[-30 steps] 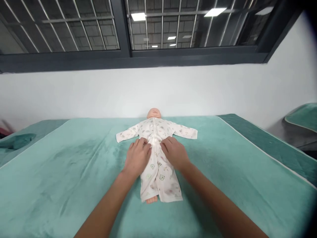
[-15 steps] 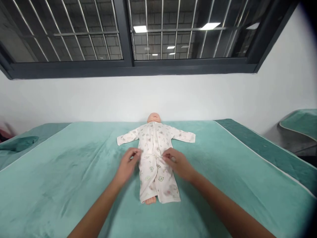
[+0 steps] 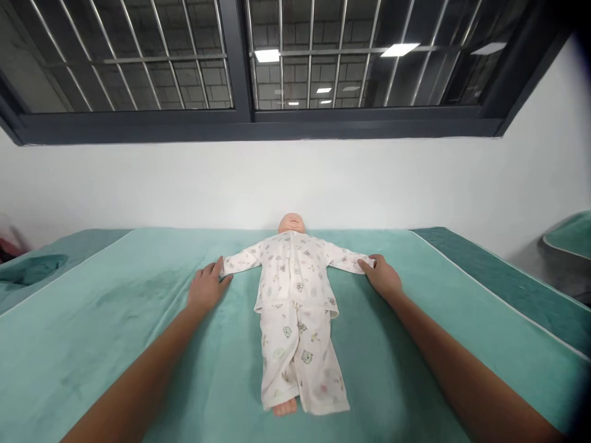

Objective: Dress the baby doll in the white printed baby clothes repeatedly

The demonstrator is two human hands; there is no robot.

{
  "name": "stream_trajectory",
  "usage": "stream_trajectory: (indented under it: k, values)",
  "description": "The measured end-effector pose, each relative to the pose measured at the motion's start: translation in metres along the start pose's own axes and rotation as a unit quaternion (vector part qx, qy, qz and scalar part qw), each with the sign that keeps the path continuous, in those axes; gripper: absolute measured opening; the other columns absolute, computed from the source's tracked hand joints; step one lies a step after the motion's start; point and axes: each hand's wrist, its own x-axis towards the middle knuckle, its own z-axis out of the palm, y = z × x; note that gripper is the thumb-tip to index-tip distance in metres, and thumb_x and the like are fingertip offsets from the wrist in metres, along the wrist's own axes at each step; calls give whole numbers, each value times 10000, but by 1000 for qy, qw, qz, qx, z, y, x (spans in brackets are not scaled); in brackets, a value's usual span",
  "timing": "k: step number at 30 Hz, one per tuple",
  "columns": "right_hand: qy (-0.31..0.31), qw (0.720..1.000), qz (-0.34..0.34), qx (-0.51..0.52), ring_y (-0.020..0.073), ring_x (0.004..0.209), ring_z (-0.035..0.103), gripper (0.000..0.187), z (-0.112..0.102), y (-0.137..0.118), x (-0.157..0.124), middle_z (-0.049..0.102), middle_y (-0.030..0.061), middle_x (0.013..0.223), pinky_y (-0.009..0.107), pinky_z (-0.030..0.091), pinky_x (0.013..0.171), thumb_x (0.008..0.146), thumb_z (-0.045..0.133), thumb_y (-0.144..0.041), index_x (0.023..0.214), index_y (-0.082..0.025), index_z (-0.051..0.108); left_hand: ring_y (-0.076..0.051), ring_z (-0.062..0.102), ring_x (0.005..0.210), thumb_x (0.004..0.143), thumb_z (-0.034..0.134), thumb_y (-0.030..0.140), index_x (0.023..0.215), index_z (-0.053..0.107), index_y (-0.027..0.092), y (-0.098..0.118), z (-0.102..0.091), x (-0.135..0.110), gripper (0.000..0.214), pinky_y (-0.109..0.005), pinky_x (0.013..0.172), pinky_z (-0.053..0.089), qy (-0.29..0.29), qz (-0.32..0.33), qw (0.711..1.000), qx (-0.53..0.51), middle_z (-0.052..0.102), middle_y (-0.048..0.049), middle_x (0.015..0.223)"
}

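Observation:
A baby doll [image 3: 292, 223] lies on its back in the middle of the bed, its head toward the wall. It wears a white printed shirt [image 3: 295, 271] with both sleeves spread sideways, and matching trousers [image 3: 318, 363]. One bare foot [image 3: 285, 407] sticks out of a trouser leg; the other foot is hidden. My left hand [image 3: 206, 288] has its fingers and thumb around the end of the left-side sleeve [image 3: 242, 259]. On the other side, my right hand [image 3: 383, 277] pinches the cuff of the right-side sleeve [image 3: 346, 258], thumb on top.
A green plush cover [image 3: 115, 320] with pale piping lies under the doll. Behind it rises a white wall [image 3: 184, 184] with a dark-framed, barred window [image 3: 244, 126]. Another green padded piece [image 3: 572, 234] is at the far right, and a dark green fold [image 3: 32, 269] lies at the left.
Both hands have moved from the shirt's waist outward and up to the sleeve ends. The shirt's hem now lies spread wider over the top of the trousers.

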Motion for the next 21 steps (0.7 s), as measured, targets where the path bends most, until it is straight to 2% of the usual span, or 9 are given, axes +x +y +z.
stream_trajectory:
  k: [3,7,10,13,18,21]
  values:
    - [-18,999,-34,-8,301,950,635,455,2,-2,19,691,114,1026,376,446,784,880,458,-541,1170,-221,602,-360,485,1167,960,258,312,1444,396,140,-2,-7,15,532,-460,883,442,-19,23,998,56,555,-186,1329]
    - [-32,995,-94,1,255,966,625,329,-7,15,41,699,68,1052,327,434,804,880,499,-451,1091,-251,653,-330,520,1125,909,277,134,1317,521,126,-23,-16,30,476,-442,866,444,-49,55,994,79,628,-184,1207]
    - [5,996,-88,11,250,926,623,374,-11,31,50,695,93,1029,321,438,770,892,468,-451,1119,-212,643,-343,521,1124,915,262,140,1326,510,117,-39,-13,34,481,-458,861,444,-39,42,994,88,628,-189,1208]
    - [32,997,-74,2,244,857,623,380,-9,38,51,698,83,941,310,427,714,878,482,-485,1085,-223,662,-346,520,1134,931,254,181,1329,520,153,-45,-5,35,479,-458,851,449,-20,24,996,86,602,-158,1280]
    - [27,998,-41,-47,254,847,615,391,-7,33,48,693,88,921,306,401,678,885,463,-508,1090,-241,662,-345,511,1150,960,223,255,1330,530,193,-43,0,36,485,-461,858,452,-24,14,997,73,547,-111,1375]
    - [17,996,-40,-82,259,838,611,416,-11,28,42,691,92,916,307,377,655,902,428,-518,1126,-248,651,-361,501,1165,958,234,291,1339,534,204,-40,-2,34,493,-505,898,439,-32,3,998,56,506,-107,1422]
